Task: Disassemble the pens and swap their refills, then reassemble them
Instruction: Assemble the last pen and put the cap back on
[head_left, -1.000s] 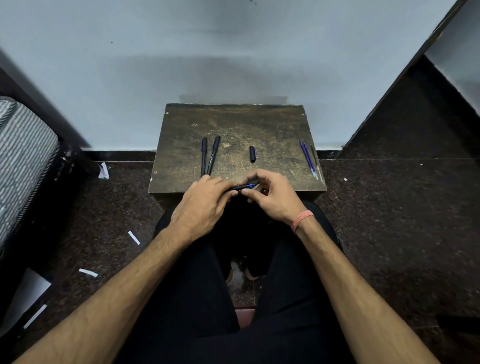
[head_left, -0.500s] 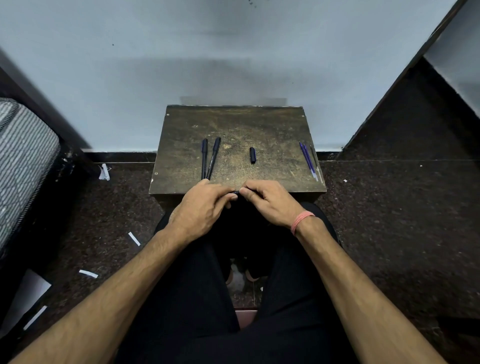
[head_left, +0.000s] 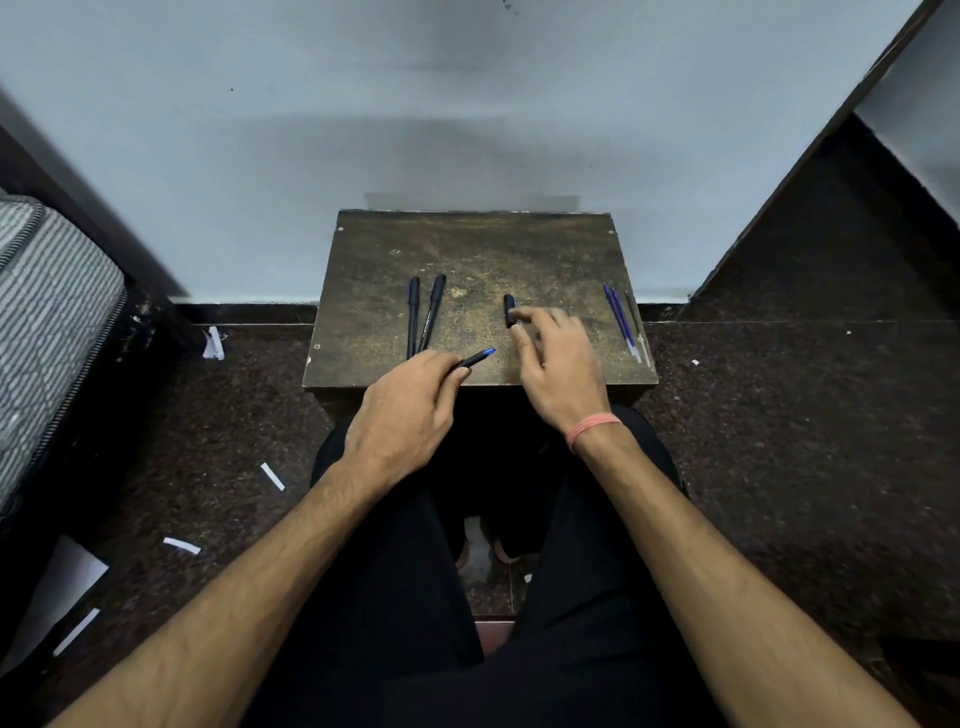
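My left hand (head_left: 410, 405) grips a dark pen (head_left: 475, 358) with a blue tip that points up and to the right over the small wooden table (head_left: 478, 244). My right hand (head_left: 556, 369) reaches forward with loosely spread fingers, its fingertips touching a dark pen cap (head_left: 509, 307) lying mid-table. Two capped dark pens (head_left: 423, 317) lie side by side at the left of the table. Loose blue refills (head_left: 621, 319) lie along the right edge.
The table stands against a pale wall (head_left: 467, 104). A striped case (head_left: 47, 322) stands at the left. Paper scraps (head_left: 272, 476) litter the dark floor (head_left: 779, 415). My legs in black trousers fill the near view.
Both hands were together at the table's near edge on one pen. Now they have parted: the left keeps the pen, and the right has moved forward to the cap.
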